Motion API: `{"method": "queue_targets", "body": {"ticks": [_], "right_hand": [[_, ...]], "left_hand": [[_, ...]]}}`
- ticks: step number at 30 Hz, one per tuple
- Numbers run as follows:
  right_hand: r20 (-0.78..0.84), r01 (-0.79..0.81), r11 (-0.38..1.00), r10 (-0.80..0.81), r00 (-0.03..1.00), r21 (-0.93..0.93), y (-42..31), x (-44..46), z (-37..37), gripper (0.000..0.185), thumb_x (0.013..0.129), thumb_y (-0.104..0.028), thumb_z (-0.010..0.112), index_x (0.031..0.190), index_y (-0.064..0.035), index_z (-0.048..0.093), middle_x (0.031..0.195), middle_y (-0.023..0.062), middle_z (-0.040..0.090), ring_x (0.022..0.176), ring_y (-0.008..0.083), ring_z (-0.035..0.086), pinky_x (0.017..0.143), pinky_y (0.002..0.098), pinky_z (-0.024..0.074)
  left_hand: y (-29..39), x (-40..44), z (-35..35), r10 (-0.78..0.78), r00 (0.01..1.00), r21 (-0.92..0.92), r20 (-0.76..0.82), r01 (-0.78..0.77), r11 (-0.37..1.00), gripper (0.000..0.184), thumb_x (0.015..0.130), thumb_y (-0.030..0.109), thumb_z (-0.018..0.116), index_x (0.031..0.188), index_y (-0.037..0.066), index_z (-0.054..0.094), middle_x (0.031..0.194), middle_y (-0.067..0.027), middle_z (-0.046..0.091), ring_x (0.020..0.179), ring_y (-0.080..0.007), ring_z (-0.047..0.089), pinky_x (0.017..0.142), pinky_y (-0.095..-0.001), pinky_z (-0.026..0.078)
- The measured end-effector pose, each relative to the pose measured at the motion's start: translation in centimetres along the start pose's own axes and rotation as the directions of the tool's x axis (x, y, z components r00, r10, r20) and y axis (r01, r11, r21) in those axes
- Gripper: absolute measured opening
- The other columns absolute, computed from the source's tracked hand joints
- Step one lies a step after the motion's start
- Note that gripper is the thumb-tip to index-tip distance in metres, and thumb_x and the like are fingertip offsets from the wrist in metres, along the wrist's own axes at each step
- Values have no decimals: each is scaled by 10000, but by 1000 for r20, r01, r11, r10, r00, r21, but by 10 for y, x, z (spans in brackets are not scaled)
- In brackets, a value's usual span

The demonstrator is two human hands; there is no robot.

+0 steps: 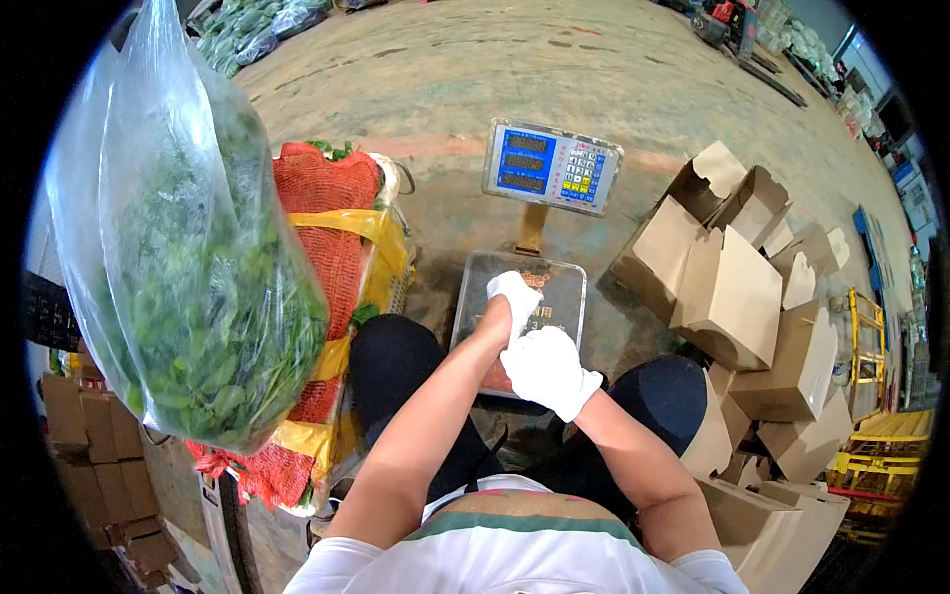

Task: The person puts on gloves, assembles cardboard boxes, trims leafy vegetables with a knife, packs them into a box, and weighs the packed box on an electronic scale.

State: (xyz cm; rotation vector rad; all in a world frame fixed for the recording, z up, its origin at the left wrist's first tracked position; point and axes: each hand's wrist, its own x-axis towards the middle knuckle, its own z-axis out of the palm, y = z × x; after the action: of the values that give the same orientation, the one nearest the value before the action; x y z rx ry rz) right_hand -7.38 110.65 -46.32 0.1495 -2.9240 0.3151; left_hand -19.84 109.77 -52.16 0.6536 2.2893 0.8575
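Note:
Both hands wear white gloves and meet above the dark platform of a digital scale (468, 297). My left hand (514, 296) is closed, fingers curled and pointing forward over the printed plate. Just behind and to its right, my right hand (552, 370) is also closed, its fingertips against or very near the left glove by the wrist. Whatever either hand holds, if anything, is hidden by the gloves. The scale's display and keypad (554, 166) stand upright on a post beyond the platform.
At left, a large clear bag of leafy greens (198, 297) rests on red mesh sacks (332, 198) with yellow tape. Open cardboard boxes (727, 297) are piled at right. Yellow metal racks (881, 445) stand farther right, stacked cartons (104, 445) at far left.

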Motion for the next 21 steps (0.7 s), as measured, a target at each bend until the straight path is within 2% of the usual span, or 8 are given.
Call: {"method": "queue_targets", "body": {"ticks": [2, 8, 11, 13, 15, 19, 20, 21], "right_hand": [[-154, 79, 996, -72, 985, 43, -2, 2, 3, 109, 623, -186, 564, 569, -93, 582, 527, 84, 549, 487, 225, 543, 496, 347, 421], [-75, -15, 999, 11, 997, -49, 3, 6, -3, 114, 612, -182, 567, 556, -85, 592, 510, 88, 548, 487, 231, 552, 491, 349, 428], [-70, 6, 998, -10, 997, -60, 2, 9, -5, 124, 615, -190, 572, 555, -83, 592, 505, 90, 545, 490, 233, 554, 489, 356, 426], [-36, 36, 999, -36, 999, -20, -3, 11, -9, 121, 618, -186, 572, 567, -78, 595, 521, 95, 551, 504, 233, 559, 495, 356, 428], [-6, 64, 998, -64, 998, 21, -11, 16, -11, 119, 621, -182, 571, 580, -73, 598, 538, 99, 558, 519, 233, 565, 501, 356, 429], [-44, 34, 995, -30, 999, 94, -4, 21, -20, 72, 651, -132, 571, 617, -69, 581, 614, 108, 565, 586, 216, 573, 535, 347, 433], [-317, -125, 903, 270, 909, 410, 8, 20, -13, 72, 690, -148, 580, 671, -78, 583, 641, 75, 556, 587, 177, 545, 527, 314, 417], [-350, -199, 737, 518, 781, 646, 16, 18, -14, 78, 738, -144, 570, 752, -67, 573, 686, 57, 553, 609, 146, 530, 532, 290, 414]], "left_hand": [[-1, 6, 5, 18, 994, -14, -104, -20, 1000, 338, 735, 296, 578, 716, -37, 631, 666, -202, 609, 638, -334, 596, 597, -375, 460], [10, 24, 2, 112, 969, -116, -221, -140, 983, 444, 775, 359, 501, 575, -23, 605, 553, -184, 576, 632, -331, 604, 599, -404, 458], [18, 25, -5, 141, 981, -320, -134, -178, 931, 414, 767, 362, 508, 678, -29, 609, 603, -180, 593, 651, -331, 600, 616, -406, 453], [22, 24, -10, 95, 912, -345, -400, -246, 906, 449, 764, 391, 507, 845, -44, 584, 745, -203, 612, 744, -330, 595, 681, -395, 446], [6, 39, -10, 65, 975, -436, -211, -154, 887, 537, 810, 450, 460, 1006, -39, 567, 1009, -220, 582, 1004, -300, 523, 866, -339, 383], [39, -5, -47, 472, 880, -838, 57, -215, 502, 580, 893, 467, 310, 1228, 9, 433, 1217, -150, 482, 1156, -203, 405, 961, -296, 284], [44, -7, -52, 641, 753, -923, 149, -127, 363, 614, 894, 486, 298, 1314, 40, 345, 1289, -134, 422, 1184, -180, 364, 961, -295, 270], [46, -11, -54, 752, 632, -977, 186, 40, 208, 643, 906, 495, 181, 1336, 27, 284, 1362, -115, 329, 1257, -177, 282, 1013, -301, 206]]}}
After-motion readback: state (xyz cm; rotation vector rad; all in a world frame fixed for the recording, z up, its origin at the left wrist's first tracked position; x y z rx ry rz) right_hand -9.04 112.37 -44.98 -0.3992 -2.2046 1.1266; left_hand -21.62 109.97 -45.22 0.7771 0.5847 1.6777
